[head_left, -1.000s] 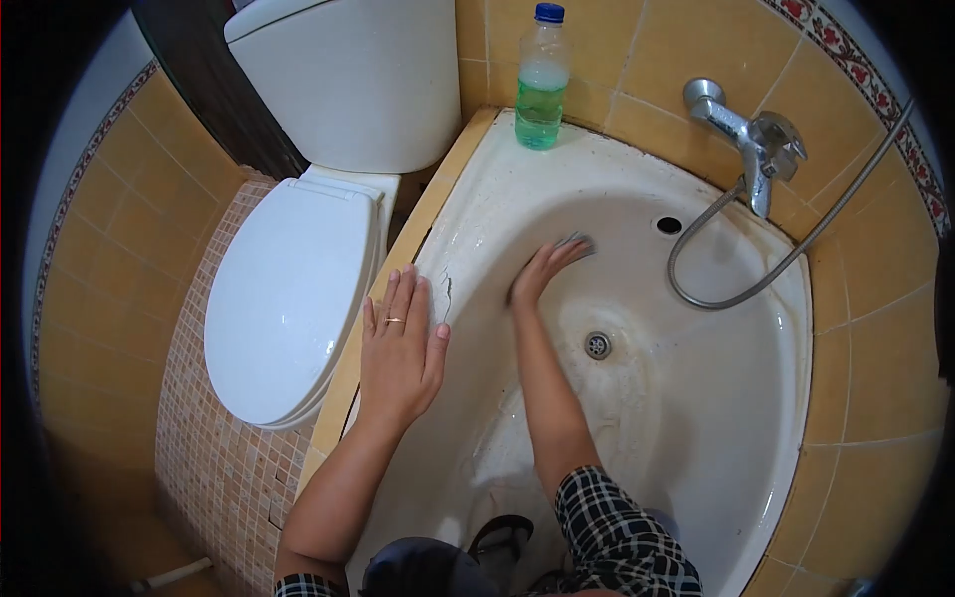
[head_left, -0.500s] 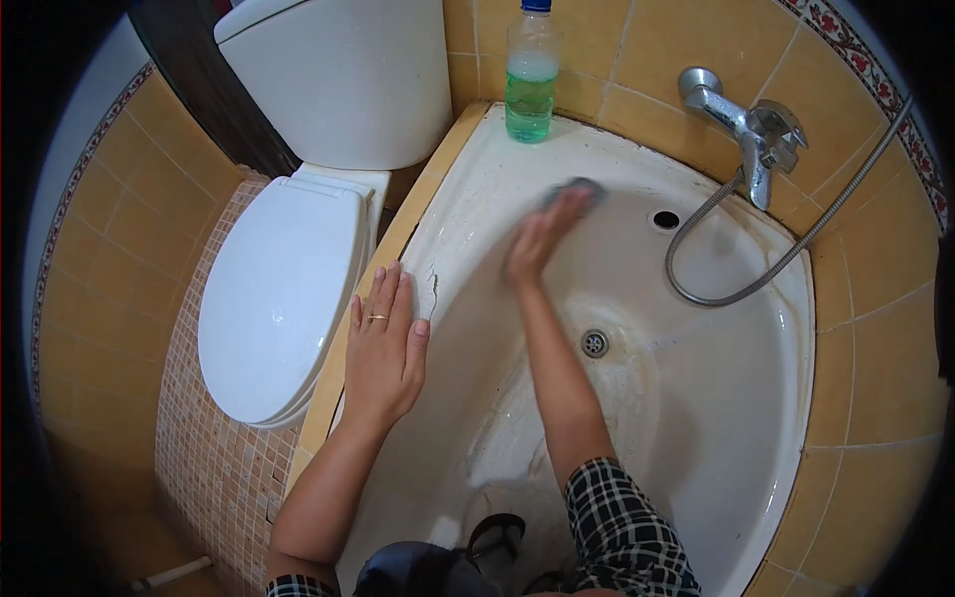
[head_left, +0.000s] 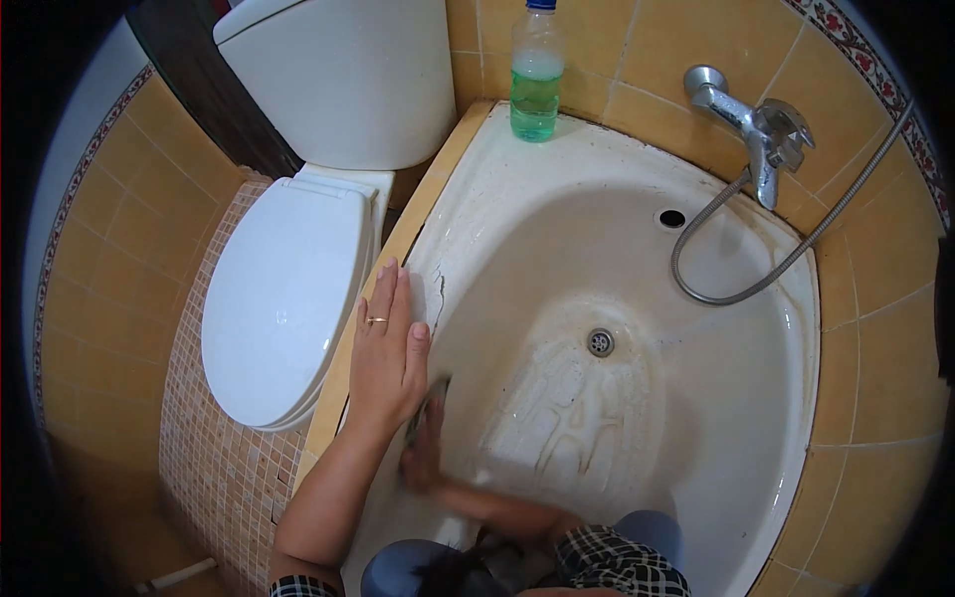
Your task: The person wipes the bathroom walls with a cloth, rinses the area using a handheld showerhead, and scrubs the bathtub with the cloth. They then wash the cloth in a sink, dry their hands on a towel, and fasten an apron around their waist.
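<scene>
My left hand [head_left: 386,363] lies flat on the left rim of the bathtub [head_left: 468,214], fingers stretched out, a ring on one of them. It holds nothing. Just below and to the right of it, my right hand [head_left: 422,460] presses a dark grey-green scrubbing pad [head_left: 438,393] against the tub's inner left wall. Motion blurs this hand, and the pad is seen mostly edge-on. A crack [head_left: 440,289] runs down the rim beside my left fingertips. Brownish stains surround the drain [head_left: 600,342] in the tub floor.
A bottle of green liquid [head_left: 535,95] with a blue cap stands on the tub's back corner. The mixer tap [head_left: 761,134] and its looping metal hose [head_left: 736,298] are at the right, near the overflow hole [head_left: 672,218]. To the left is a toilet with its lid [head_left: 284,303] down.
My right hand has swept the scrubbing pad from the tub's back wall down along the left side towards my body. My left hand has stayed on the rim.
</scene>
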The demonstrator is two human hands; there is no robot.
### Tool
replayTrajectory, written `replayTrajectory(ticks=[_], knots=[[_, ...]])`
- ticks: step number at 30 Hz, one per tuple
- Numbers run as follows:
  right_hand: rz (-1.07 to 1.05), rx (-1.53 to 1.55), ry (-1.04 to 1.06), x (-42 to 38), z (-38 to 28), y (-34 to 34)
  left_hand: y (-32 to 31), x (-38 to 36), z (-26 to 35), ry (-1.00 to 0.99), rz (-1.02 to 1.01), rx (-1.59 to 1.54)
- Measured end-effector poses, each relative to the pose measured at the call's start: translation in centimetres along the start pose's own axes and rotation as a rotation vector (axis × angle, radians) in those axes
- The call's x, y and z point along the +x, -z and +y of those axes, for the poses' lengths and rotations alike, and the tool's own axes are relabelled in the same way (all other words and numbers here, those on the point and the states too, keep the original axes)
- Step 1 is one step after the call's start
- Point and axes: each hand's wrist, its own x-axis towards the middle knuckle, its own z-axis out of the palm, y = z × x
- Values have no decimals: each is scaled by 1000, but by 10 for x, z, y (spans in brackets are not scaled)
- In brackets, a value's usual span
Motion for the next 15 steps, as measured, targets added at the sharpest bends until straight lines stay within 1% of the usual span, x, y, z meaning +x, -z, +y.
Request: replayTrajectory(ticks=[1,2,3,5,6,9,10,11,12,13,14,15], knots=[[10,-49,179,39,21,2,1,0,0,-3,6,0],[23,-83,65,92,35,12,1,0,0,-3,13,-1],[116,-69,216,157,47,29,0,0,0,-3,18,-3],[242,-68,167,246,90,60,-2,1,1,-5,5,33],[337,-290,177,276,124,76,-1,1,1,-9,1,53],[540,-255,-111,288,136,79,-1,1,2,-2,-21,80],[424,-147,-136,268,128,70,-1,1,1,-2,-21,76],[307,-42,-161,229,115,56,-2,1,0,-3,-22,71],[212,127,-134,189,84,46,-2,1,-1,-5,-24,67],[131,162,-364,148,52,34,-1,1,0,-1,-27,61],[102,174,-520,112,18,22,0,1,1,3,-32,58],[54,273,-637,70,-15,19,1,1,1,8,-40,57]])
